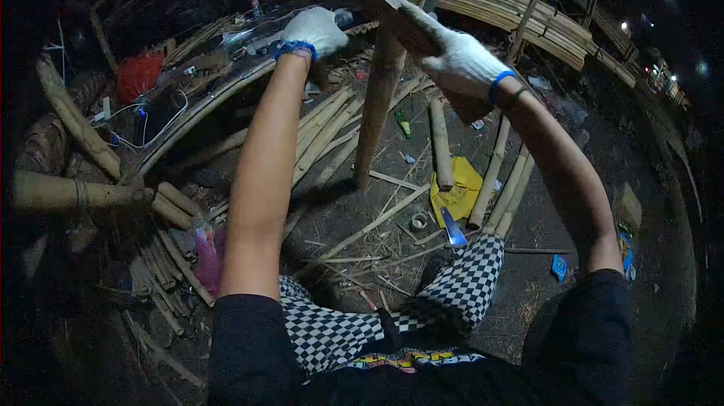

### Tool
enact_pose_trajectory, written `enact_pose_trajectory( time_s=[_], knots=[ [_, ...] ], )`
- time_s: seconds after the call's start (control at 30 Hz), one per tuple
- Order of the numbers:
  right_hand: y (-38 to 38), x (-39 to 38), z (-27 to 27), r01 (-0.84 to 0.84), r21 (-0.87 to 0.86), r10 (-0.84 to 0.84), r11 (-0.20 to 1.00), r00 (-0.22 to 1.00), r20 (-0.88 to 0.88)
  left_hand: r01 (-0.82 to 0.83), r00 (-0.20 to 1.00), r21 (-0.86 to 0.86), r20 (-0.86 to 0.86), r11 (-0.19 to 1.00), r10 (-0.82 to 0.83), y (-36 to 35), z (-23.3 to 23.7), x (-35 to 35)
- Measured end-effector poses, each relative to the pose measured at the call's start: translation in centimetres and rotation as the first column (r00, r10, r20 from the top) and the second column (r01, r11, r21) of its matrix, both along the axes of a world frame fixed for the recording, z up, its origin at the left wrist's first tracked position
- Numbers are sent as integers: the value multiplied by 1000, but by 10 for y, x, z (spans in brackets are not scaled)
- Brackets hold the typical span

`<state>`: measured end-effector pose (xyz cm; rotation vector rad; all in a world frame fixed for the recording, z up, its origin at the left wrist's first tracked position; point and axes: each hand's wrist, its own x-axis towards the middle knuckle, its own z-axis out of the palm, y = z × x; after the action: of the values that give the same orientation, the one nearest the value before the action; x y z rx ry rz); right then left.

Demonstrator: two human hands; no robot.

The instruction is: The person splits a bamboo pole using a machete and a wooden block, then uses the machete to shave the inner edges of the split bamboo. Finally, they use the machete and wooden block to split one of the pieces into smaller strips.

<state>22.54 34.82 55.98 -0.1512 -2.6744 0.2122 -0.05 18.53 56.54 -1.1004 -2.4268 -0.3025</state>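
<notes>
Board (403, 18), or perhaps a wide split of bamboo, is held up in the right hand (469, 65). The fingers of this hand are closed on its edge, with their tips partly hidden. The board goes away from the fingers to the upper left, and a part hangs below them. The left hand (313, 31) is apart from it; its fingers look curled, but I cannot tell if they pinch something.

I judge that the board is stiff, of moderate weight, and not fragile. Its edge may be rough or splintery, so the gloves are useful, though knit cloth could slip on smooth parts. One hand near the middle should balance it; a grip close to one end would probably let the other end drop.

Now I count: one board in the fingers, and one upright pole (382, 82) between the two hands, with a hollow top. Below the right fingers, on the ground (528, 297), four bamboo lengths (441, 146) lie near one yellow sheet (467, 189). Near them are one tape roll (418, 221) and one metal blade (453, 229). The bamboo pile (324, 123) below the left fingers overlaps too much for a sure count.
</notes>
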Motion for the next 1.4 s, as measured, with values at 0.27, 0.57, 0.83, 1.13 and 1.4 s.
enact_pose_trajectory(
  time_s=[0.27, 0.57, 0.83, 1.13, 1.4],
  knots=[
    [49, 63, 116, -126, 190, 206, 974, 843, -496, 4, 976, -77, 218, 997, 13, -30, 16, -18],
    [84, -6, 32, 126, -144, -183, 982, 839, -513, 41, 981, -24, 191, 999, -36, -47, 11, -32],
    [95, 32, 51, -262, -41, 233, 964, 911, -340, -14, 984, -60, 174, 998, 24, -55, 19, -10],
    [98, 82, 179, 187, 282, 32, 941, 780, -625, -2, 962, 15, 273, 1000, -2, -63, 11, -40],
    [73, -7, 56, 484, 151, -470, 862, 875, -117, 6, 980, 4, 201, 1000, -7, -64, 22, -14]
  ],
)
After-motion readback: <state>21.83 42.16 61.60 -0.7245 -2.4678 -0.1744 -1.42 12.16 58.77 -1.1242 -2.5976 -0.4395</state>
